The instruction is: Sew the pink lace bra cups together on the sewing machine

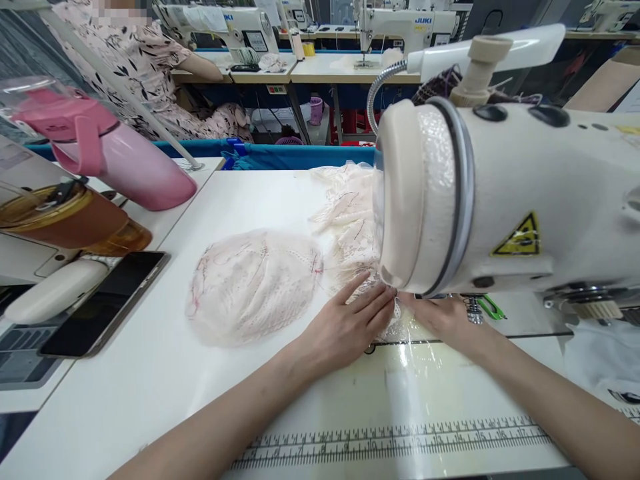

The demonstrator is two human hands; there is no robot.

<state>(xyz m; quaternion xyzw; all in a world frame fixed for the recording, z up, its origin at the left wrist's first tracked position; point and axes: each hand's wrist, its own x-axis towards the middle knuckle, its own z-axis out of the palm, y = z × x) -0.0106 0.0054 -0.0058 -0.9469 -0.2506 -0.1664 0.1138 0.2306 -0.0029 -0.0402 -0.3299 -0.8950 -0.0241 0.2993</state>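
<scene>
- Printed ruler strip (400, 441) runs along the table (150, 373) edge
- Left hand (345, 320) lies flat, fingers spread, on pale lace fabric (345, 220)
- Right hand (443, 317) presses fabric under the sewing machine (500, 193); fingers partly hidden

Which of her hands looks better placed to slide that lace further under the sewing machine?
Probably the left hand: it lies flat, fingers spread, on the lace just beside the machine head. The right hand is partly hidden under the head, so its hold is unclear.
</scene>
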